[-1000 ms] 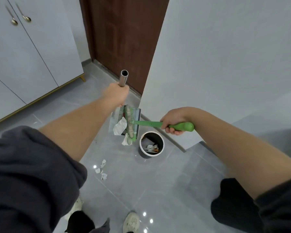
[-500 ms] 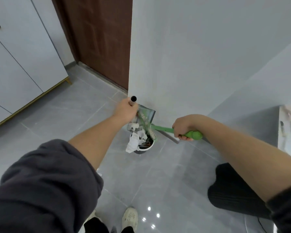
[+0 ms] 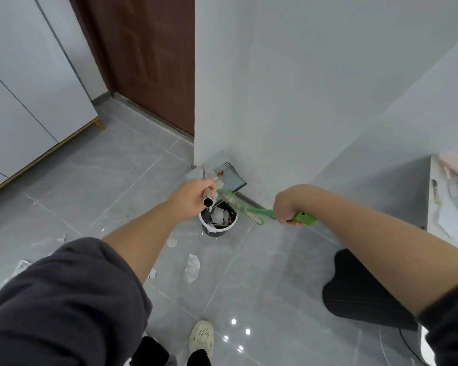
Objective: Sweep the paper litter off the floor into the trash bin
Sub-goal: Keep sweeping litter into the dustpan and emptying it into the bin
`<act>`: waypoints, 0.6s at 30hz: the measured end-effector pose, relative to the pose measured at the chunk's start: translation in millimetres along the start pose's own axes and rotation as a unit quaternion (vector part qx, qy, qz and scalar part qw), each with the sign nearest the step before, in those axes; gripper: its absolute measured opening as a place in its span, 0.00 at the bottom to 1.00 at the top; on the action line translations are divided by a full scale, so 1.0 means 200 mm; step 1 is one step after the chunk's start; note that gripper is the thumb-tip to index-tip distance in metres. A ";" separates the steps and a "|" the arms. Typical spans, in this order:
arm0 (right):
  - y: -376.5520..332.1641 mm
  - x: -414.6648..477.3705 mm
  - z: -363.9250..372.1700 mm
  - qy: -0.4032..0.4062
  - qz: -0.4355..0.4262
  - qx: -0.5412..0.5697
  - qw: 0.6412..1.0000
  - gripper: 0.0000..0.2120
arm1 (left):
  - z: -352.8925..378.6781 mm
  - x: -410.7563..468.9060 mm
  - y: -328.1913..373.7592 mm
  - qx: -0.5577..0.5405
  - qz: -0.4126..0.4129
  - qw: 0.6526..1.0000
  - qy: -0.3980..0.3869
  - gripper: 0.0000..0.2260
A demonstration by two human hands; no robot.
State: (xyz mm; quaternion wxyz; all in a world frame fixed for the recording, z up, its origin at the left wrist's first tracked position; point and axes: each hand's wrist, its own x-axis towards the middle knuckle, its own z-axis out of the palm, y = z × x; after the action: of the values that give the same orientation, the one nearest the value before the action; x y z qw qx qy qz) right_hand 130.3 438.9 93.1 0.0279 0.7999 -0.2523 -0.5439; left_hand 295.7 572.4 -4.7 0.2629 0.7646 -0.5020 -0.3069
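Head camera, looking down at a grey tiled floor (image 3: 262, 281): a person's left hand (image 3: 192, 196) is closed round the open-ended metal tube (image 3: 209, 201) of a dustpan (image 3: 229, 174). The right hand (image 3: 287, 207) is wrapped round the green handle of a brush (image 3: 257, 212). Only the backs of both hands face the lens, so the fingertips are hidden under the grips.

The dustpan hangs tilted above the trash bin (image 3: 205, 224), close to the wall corner, its comb-toothed edge uppermost. Its lower part is lost behind the left hand, and whether it touches the bin cannot be told. The brush head lies across the bin's far rim, its bristles too blurred to make out.

The bin, white-rimmed and dark-sided, stands on the floor just beside the foot of the wall, with crumpled paper (image 3: 218, 215) inside. A pale shred at its near rim may be paper or liner.

Litter remains on the tiles. One crumpled piece (image 3: 192, 264) lies between the bin and a pale shoe (image 3: 202, 336), and a small scrap (image 3: 152, 273) lies at the edge of the left forearm. More bits (image 3: 61, 238) lie to the left, partly covered by the dark sleeve (image 3: 64, 307).

A round floor drain (image 3: 172, 241) sits near the bin. A black shape (image 3: 360, 289) on the right is partly masked by the right arm and cannot be identified. A shelf (image 3: 431, 196) holding papers is cut off by the right edge. Behind are a brown door (image 3: 148, 62) and white cabinets (image 3: 24, 88).
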 end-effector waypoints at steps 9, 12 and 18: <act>-0.02 0.04 0.04 -0.087 0.016 0.147 0.985 0.11 | -0.03 -0.08 -0.02 0.190 0.098 0.967 -0.138 0.13; -0.01 0.05 0.05 -0.107 0.015 0.187 0.976 0.05 | -0.01 -0.09 -0.08 0.243 0.148 0.949 -0.138 0.08; -0.03 0.07 0.09 -0.052 0.017 0.262 0.964 0.09 | 0.03 -0.13 -0.07 0.358 0.192 0.897 -0.176 0.05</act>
State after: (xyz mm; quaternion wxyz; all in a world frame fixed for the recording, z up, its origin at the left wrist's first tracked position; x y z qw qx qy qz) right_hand 119.7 441.7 71.2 -0.1864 0.7452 -0.4006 -0.4995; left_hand 292.2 601.2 -12.7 -0.0677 0.6291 -0.7532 -0.1797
